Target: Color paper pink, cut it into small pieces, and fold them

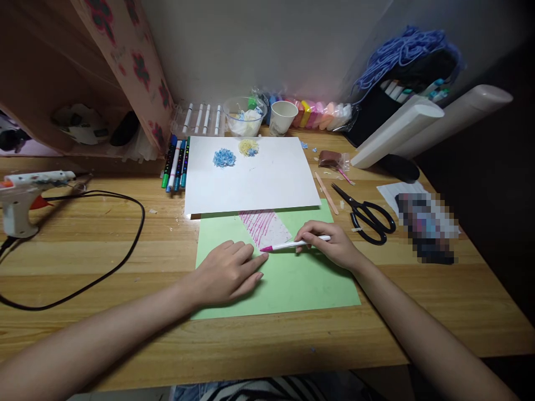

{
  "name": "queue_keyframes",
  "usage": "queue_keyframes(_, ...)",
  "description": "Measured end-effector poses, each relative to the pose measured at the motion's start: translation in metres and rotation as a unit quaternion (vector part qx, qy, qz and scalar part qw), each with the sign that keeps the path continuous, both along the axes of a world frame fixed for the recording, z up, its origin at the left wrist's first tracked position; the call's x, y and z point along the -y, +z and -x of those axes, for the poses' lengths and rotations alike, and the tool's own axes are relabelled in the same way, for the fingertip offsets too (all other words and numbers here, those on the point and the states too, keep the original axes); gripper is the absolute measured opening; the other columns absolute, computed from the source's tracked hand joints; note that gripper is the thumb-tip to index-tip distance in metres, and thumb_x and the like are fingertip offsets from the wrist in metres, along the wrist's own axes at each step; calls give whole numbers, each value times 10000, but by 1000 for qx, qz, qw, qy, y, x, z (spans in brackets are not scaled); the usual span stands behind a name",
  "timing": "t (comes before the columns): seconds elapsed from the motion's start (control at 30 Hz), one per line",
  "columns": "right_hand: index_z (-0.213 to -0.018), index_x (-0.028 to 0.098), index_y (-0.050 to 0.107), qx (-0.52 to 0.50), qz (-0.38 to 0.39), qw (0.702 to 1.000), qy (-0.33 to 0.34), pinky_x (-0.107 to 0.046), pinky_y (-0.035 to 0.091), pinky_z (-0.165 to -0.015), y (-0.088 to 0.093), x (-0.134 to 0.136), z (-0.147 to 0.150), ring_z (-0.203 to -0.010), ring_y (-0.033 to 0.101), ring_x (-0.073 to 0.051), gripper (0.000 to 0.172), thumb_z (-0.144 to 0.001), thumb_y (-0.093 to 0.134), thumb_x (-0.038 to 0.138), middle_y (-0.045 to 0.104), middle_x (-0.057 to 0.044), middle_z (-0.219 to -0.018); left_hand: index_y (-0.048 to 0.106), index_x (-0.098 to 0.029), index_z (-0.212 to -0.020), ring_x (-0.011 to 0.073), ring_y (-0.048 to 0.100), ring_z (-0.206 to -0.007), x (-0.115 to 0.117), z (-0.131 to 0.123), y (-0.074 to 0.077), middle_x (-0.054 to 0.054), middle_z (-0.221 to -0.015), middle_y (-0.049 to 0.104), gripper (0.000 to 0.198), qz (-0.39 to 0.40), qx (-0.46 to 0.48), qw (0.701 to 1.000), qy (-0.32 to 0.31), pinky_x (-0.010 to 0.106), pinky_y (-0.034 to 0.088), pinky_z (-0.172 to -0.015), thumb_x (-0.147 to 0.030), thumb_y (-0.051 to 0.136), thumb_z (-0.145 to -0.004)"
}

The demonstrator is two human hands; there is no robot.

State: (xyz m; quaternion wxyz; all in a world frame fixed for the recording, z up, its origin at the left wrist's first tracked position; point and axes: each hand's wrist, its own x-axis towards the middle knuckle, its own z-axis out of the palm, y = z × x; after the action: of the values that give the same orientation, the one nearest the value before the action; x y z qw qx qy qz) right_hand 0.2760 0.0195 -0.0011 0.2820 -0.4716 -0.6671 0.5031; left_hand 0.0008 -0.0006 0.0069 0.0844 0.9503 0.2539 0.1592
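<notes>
Left-hand grip: palm down, fingers loosely spread and pinching nothing; left hand rests on the green sheet.
Right-hand grip: right hand pinches the barrel of a white marker between thumb and fingers.
Green sheet: flat on the wooden table, beneath both hands.
Marker position: low slant, magenta tip pointing left, just beside the left index fingertip, at the near corner of the thin white piece.
Thin white piece: on the green sheet, magenta strokes mostly toward its left side.
White sheet: beyond, its near edge overlapping the green sheet; bears blue shreds and yellow shreds.
</notes>
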Motion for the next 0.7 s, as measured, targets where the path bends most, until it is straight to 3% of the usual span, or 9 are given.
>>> queue_keyframes(0.4, -791, 194, 647, 7, -59, 986, -156, -257, 416, -549, 0, -11, -13, -561, 525, -130, 277, -892, 548, 433, 656, -16, -647, 630, -122, -1127, 177, 476, -638, 0, 0, -1, 67, -738, 563, 372, 9, -10, 1000, 3, 315, 372, -560, -300, 347, -964)
queue_keyframes(0.47, -788, 196, 649, 2, -55, 988, -144, -254, 417, -547, 0, -9, -14, -563, 537, -132, 282, -890, 550, 440, 658, -15, -640, 629, -121, -1130, 177, 476, -638, 0, 0, -1, 67, -740, 564, 372, 8, -10, 1000, 3, 315, 371, -561, -300, 347, -964)
queue_keyframes(0.63, -807, 185, 676, 10, -3, 1000, -7, -258, 436, -574, 3, -2, -9, -605, 586, -148, 305, -887, 550, 451, 689, -38, -663, 622, -129, -1138, 170, 473, -641, -1, -1, -1, 59, -747, 562, 365, 6, -13, 1000, 4, 308, 372, -573, -300, 349, -966)
queue_keyframes(0.7, -814, 184, 675, 15, 6, 1000, 7, -254, 429, -576, 3, -1, -7, -606, 573, -142, 302, -893, 544, 444, 692, -38, -673, 620, -129, -1140, 170, 472, -645, -1, -1, -1, 57, -749, 561, 368, 5, -13, 1000, 5, 309, 374, -576, -302, 346, -967)
